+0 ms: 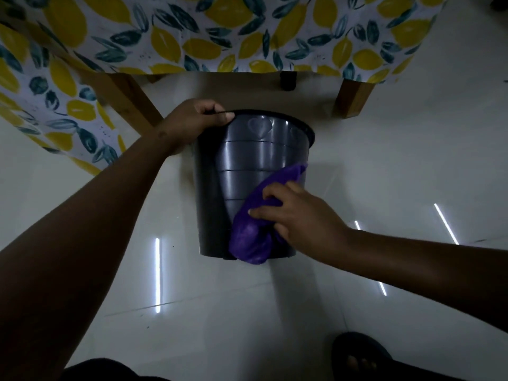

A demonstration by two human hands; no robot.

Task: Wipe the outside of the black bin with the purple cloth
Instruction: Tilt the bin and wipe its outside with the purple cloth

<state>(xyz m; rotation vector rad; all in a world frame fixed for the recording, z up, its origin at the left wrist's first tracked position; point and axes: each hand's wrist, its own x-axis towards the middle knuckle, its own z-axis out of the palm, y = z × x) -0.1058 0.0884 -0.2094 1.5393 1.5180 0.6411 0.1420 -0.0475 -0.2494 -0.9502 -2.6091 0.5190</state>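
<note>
The black bin (242, 166) is tipped on its side over the white tiled floor, rim pointing away from me, its ribbed outer wall facing up. My left hand (192, 122) grips the rim at the upper left, fingers curled over the edge. My right hand (294, 213) presses the purple cloth (253, 232) against the bin's wall at the lower right, near the base. The cloth drapes from the right side of the wall down past the bottom edge.
A table with a lemon-print cloth (220, 37) stands just beyond the bin, with wooden legs (353, 97) at right and another at left (129, 97). Glossy floor tiles (398, 160) surround the bin. My sandalled foot (360, 356) is at the bottom right.
</note>
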